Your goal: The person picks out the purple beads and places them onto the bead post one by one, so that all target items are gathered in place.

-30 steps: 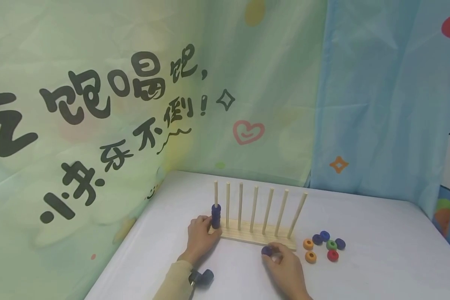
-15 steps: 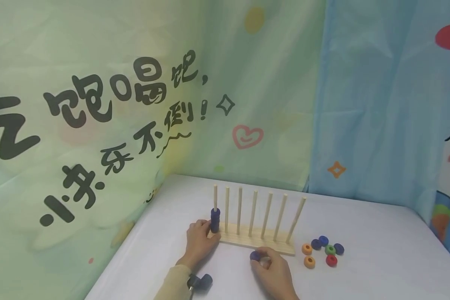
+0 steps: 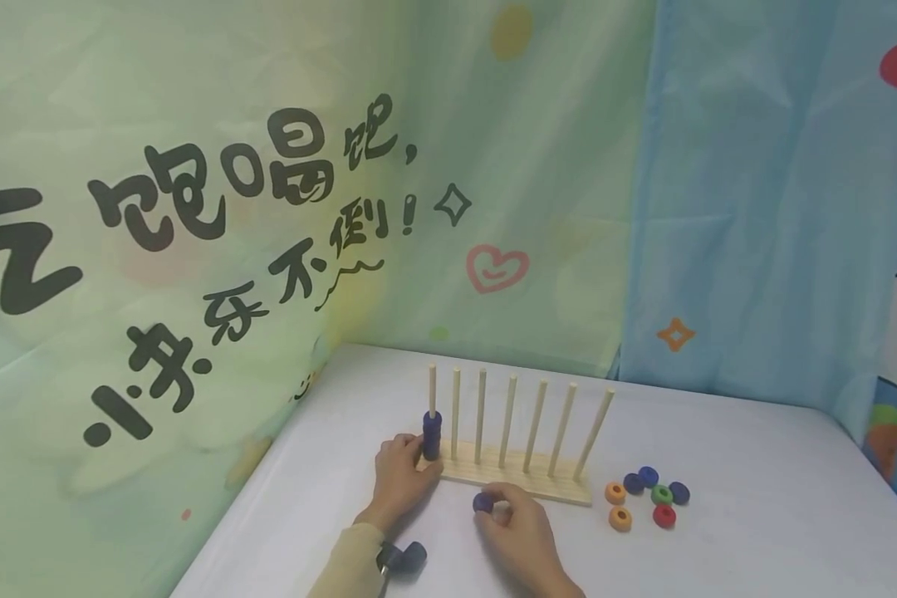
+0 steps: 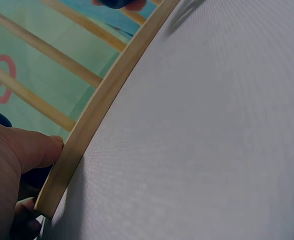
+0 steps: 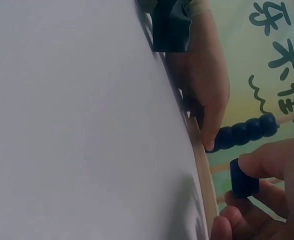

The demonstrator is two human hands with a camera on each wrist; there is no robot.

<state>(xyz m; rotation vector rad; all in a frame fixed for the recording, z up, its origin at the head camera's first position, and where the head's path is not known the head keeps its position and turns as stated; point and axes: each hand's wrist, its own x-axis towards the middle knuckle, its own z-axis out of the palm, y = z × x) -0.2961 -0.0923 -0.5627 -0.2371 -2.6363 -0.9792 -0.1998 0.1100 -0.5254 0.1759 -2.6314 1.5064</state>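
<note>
A wooden peg stand (image 3: 508,482) with a row of upright pegs rests on the white table. Several dark blue beads (image 3: 432,436) are stacked on its leftmost peg; the other pegs are bare. My left hand (image 3: 402,480) grips the stand's left end, its thumb (image 4: 37,147) pressed at the front edge of the base in the left wrist view. Between the thumb and fingers of my right hand (image 3: 522,531) a dark blue bead (image 5: 243,180) is pinched, in front of the base near its middle. The bead's hole is hidden in the right wrist view.
Right of the stand, loose beads lie in a cluster: two orange beads (image 3: 620,519), a red bead (image 3: 664,516), a green bead (image 3: 661,495) and several blue ones (image 3: 648,476). A dark camera (image 3: 411,558) is strapped to the left wrist. Printed curtains (image 3: 523,166) hang behind the table (image 3: 755,498).
My right hand has moved left along the front of the stand, carrying the blue bead from near the right end toward the middle. My left hand stays at the left end.
</note>
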